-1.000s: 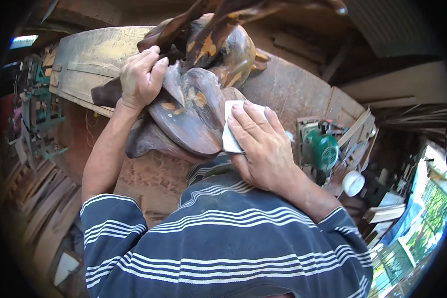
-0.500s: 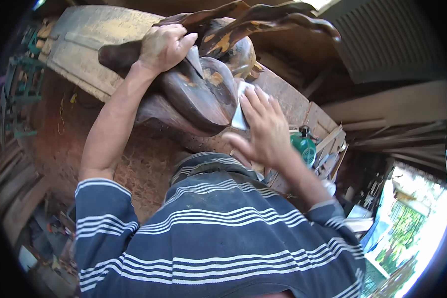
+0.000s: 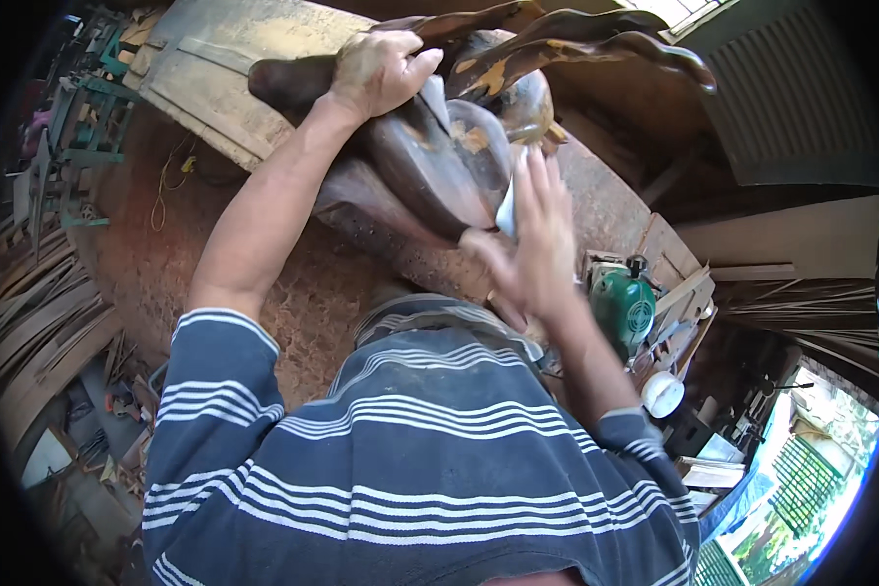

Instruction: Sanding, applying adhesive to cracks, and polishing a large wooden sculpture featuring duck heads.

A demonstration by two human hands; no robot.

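Observation:
A large, dark brown wood carving point(image 3: 425, 181) with smooth curved lobes lies on the workbench point(image 3: 230, 44). My left hand point(image 3: 381, 76) is closed around a raised part at its top, the thumb to the right. At the carving's right edge my right hand point(image 3: 540, 230) holds a white sheet point(image 3: 505, 210) under its outstretched fingers. The sheet is up against the wood, and most of it is hidden by the hand. Long, wavy, glossy arms of wood point(image 3: 586, 49) reach out at the far right of the carving.
A green rounded machine point(image 3: 623, 308) and a white round container point(image 3: 662, 394) are to the right of my right forearm. Green metal frames point(image 3: 93, 146) and stacked wood strips point(image 3: 49, 322) line the left. A corrugated panel point(image 3: 776, 93) stands at the back right.
The whole scene has shifted right and slightly down in the picture. My right hand has turned more upright, covering more of the sheet. My left hand keeps its grip on the carving.

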